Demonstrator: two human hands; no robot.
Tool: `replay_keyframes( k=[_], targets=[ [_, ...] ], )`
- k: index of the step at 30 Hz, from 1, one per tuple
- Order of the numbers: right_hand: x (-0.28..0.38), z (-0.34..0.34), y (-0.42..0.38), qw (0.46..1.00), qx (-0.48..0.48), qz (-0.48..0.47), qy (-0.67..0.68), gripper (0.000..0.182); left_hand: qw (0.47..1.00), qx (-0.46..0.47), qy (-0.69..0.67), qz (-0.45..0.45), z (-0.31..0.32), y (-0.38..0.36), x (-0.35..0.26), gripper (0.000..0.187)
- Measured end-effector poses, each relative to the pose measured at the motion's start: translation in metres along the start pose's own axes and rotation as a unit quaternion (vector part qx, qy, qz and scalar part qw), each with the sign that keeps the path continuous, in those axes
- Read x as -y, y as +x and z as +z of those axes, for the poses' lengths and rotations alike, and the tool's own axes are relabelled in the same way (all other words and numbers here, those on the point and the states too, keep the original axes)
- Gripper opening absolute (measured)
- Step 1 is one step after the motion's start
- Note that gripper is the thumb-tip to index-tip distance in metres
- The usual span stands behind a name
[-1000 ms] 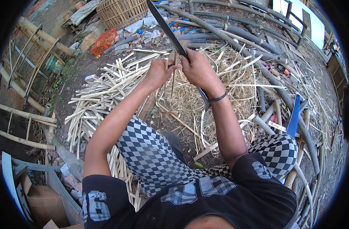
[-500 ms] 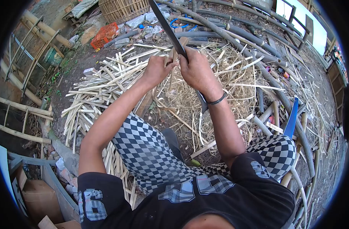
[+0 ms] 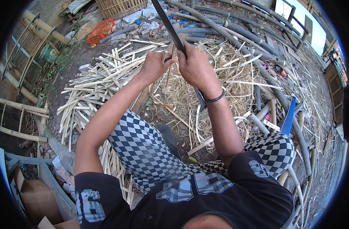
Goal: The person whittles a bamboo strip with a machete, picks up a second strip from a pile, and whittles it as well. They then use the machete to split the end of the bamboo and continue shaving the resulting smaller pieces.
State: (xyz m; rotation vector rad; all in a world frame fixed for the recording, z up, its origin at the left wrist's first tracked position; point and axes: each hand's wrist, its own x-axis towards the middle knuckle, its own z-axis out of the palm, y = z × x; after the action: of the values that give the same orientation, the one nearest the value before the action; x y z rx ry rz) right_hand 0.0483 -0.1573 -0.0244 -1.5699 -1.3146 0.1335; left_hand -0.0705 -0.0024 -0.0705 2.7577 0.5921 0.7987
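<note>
My right hand (image 3: 196, 68) is closed round a long dark blade (image 3: 169, 26); its lower end comes out below the palm, beside the wrist with the black band. Close to its left, my left hand (image 3: 155, 65) is closed, thumb and fingers pinching a thin pale strip (image 3: 169, 53) that meets the blade. Much of the strip is hidden by the fingers. Beneath the hands lie curly shavings (image 3: 178, 91), and to their left a heap of split pale strips (image 3: 94, 84).
An orange crate (image 3: 101, 32) and a woven basket (image 3: 121, 7) stand at the back. Dark poles (image 3: 254, 38) lie across the back right. A blue object (image 3: 288, 116) is near my right knee. A cardboard box (image 3: 39, 196) sits at the lower left.
The view has shifted slightly. Both hands keep their hold, and the left wrist has bent a little, with its fingers at a slightly different angle on the strip.
</note>
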Motion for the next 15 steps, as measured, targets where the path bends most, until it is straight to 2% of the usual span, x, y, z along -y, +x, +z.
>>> replay_keyframes(
  k=[3,5,7,11,15],
  targets=[
    [-0.004,-0.002,0.000,1.000,0.008,0.007,-0.013,0.024,1.000,-0.001,0.002,-0.006,-0.001,0.000,-0.006,0.038],
    [-0.012,0.004,-0.001,0.996,-0.002,0.028,0.081,0.024,1.000,-0.004,-0.008,-0.008,0.002,0.001,0.001,0.036],
    [-0.021,0.015,-0.002,0.997,-0.038,-0.005,0.062,0.022,1.000,-0.025,-0.002,0.009,0.001,0.002,-0.001,0.032],
    [-0.035,0.028,-0.006,0.991,-0.055,0.022,0.117,0.020,1.000,-0.005,0.003,0.011,-0.002,-0.001,-0.009,0.031],
    [-0.019,0.017,-0.006,0.991,-0.045,0.041,0.122,0.021,1.000,-0.005,0.008,0.002,-0.001,0.000,-0.007,0.033]
  ],
)
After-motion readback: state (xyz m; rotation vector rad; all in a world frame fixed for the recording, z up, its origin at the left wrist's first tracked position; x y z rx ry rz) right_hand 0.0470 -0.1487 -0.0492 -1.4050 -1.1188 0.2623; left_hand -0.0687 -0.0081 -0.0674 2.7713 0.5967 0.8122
